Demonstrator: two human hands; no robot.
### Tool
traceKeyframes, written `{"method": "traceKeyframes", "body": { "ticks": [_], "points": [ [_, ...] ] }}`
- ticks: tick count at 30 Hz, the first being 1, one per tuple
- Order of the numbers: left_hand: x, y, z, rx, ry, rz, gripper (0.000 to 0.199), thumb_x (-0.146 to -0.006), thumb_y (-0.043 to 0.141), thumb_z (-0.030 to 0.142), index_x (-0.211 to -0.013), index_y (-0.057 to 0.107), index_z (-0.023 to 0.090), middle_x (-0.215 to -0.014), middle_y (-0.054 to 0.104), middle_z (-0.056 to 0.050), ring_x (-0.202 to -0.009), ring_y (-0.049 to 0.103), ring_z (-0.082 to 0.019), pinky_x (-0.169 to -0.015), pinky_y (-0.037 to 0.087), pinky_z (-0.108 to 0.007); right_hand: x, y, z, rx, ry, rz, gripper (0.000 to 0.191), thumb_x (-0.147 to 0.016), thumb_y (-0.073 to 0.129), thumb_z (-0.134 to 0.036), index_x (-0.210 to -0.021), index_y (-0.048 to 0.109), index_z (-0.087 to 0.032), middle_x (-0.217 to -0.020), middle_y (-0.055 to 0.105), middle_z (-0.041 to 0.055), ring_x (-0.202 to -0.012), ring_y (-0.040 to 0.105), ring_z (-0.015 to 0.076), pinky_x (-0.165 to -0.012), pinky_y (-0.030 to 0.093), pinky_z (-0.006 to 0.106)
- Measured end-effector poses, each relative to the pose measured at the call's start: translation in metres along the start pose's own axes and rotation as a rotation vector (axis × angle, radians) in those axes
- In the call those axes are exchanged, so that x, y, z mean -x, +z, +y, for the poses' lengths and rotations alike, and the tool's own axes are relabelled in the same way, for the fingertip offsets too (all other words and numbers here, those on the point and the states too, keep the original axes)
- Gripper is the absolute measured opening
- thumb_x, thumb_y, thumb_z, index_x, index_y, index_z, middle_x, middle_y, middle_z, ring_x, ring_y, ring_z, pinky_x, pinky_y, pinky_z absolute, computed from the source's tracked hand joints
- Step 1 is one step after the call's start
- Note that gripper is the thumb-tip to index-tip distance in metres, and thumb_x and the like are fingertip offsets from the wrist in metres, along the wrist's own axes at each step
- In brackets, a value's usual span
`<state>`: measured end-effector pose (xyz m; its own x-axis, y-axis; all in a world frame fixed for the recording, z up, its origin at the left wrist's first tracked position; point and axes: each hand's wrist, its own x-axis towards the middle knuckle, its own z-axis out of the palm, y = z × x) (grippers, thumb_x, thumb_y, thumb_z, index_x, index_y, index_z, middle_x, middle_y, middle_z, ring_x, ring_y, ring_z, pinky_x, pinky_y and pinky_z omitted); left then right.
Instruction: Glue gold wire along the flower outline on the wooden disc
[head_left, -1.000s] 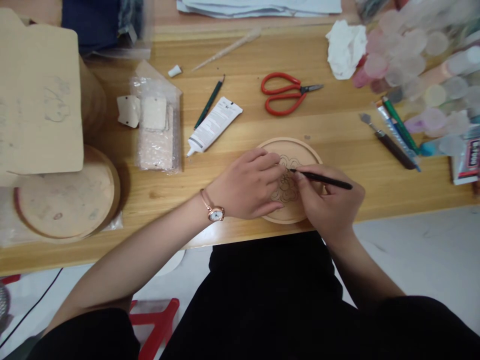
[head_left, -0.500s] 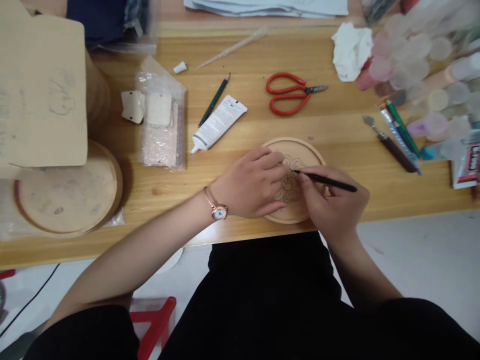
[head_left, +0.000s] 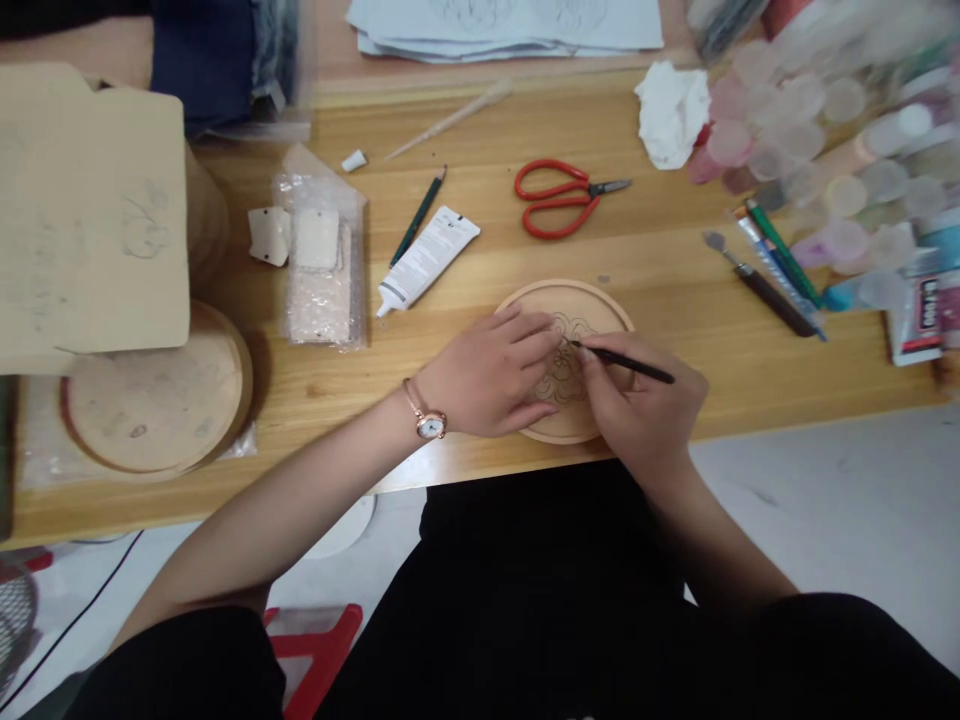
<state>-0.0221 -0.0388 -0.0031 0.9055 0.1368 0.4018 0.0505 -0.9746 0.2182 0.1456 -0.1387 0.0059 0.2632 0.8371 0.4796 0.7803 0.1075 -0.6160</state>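
Observation:
A round wooden plaque with a raised rim lies on the table, with a flower outline drawn on its face. My left hand rests flat across the plaque, holding it in place, and a rose-gold wristwatch sits on that wrist. My right hand grips a slim black drawing tool, its tip on the flower outline. The hands hide the lower part of the plaque.
Around the plaque lie red-handled scissors, a white glue tube and a green pencil. To the left are a cardboard sheet and wooden discs. Translucent discs are heaped at back right.
The whole scene has shifted slightly left and down in view, showing more of the papers at the top. Both hands stay on the plaque, and the right hand keeps hold of the tool.

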Motion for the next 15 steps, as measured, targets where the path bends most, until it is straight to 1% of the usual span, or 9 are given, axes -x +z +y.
{"method": "traceKeyframes", "body": {
  "ticks": [4,6,8,10,13,15],
  "points": [
    [0.003,0.003,0.003,-0.026,-0.022,0.043,0.050,-0.097,0.045,0.045,-0.112,0.064,0.000,-0.116,0.067,-0.020,-0.117,0.060,-0.034,-0.102,0.050,-0.051,-0.001,-0.001,0.004,-0.021,-0.065,-0.019,0.011,-0.084,0.061,-0.014,-0.089,0.069,-0.019,-0.084,0.075,0.0045,-0.079,0.072,0.0173,-0.074,0.060,0.031],
    [0.003,0.002,0.002,-0.026,-0.024,0.030,0.056,-0.096,0.045,0.051,-0.114,0.063,0.001,-0.118,0.067,-0.020,-0.119,0.059,-0.034,-0.104,0.049,-0.052,-0.002,-0.002,0.005,-0.024,-0.086,-0.032,0.011,-0.085,0.060,-0.014,-0.090,0.069,-0.020,-0.084,0.075,0.0042,-0.078,0.072,0.0170,-0.072,0.059,0.031],
    [0.003,0.000,0.000,-0.019,-0.005,-0.014,0.069,-0.092,0.046,0.063,-0.117,0.061,0.001,-0.120,0.066,-0.022,-0.122,0.058,-0.035,-0.105,0.048,-0.053,-0.002,-0.002,0.006,-0.028,-0.097,-0.034,0.011,-0.086,0.059,-0.015,-0.090,0.068,-0.021,-0.084,0.074,0.0036,-0.077,0.071,0.0166,-0.070,0.059,0.030],
    [0.002,-0.004,-0.002,-0.016,0.021,-0.084,0.081,-0.086,0.046,0.073,-0.121,0.060,0.001,-0.123,0.064,-0.024,-0.124,0.056,-0.037,-0.106,0.047,-0.053,-0.002,-0.002,0.006,-0.032,-0.103,-0.029,0.011,-0.087,0.057,-0.015,-0.090,0.067,-0.021,-0.084,0.074,0.0037,-0.077,0.071,0.0164,-0.070,0.058,0.030],
    [-0.001,-0.010,-0.004,-0.022,0.036,-0.173,0.086,-0.083,0.049,0.075,-0.123,0.058,0.000,-0.125,0.062,-0.026,-0.126,0.054,-0.038,-0.106,0.047,-0.052,0.000,-0.001,0.006,-0.040,-0.103,-0.021,0.012,-0.087,0.057,-0.014,-0.091,0.067,-0.019,-0.085,0.074,0.0049,-0.079,0.071,0.0165,-0.071,0.058,0.029],
    [-0.002,-0.012,-0.003,-0.034,0.038,-0.184,0.086,-0.084,0.048,0.075,-0.123,0.058,-0.002,-0.124,0.063,-0.027,-0.126,0.055,-0.038,-0.104,0.048,-0.052,0.001,-0.001,0.006,-0.045,-0.101,-0.018,0.011,-0.086,0.058,-0.013,-0.092,0.067,-0.018,-0.085,0.074,0.0062,-0.079,0.071,0.0170,-0.071,0.058,0.029]
  ]
}}
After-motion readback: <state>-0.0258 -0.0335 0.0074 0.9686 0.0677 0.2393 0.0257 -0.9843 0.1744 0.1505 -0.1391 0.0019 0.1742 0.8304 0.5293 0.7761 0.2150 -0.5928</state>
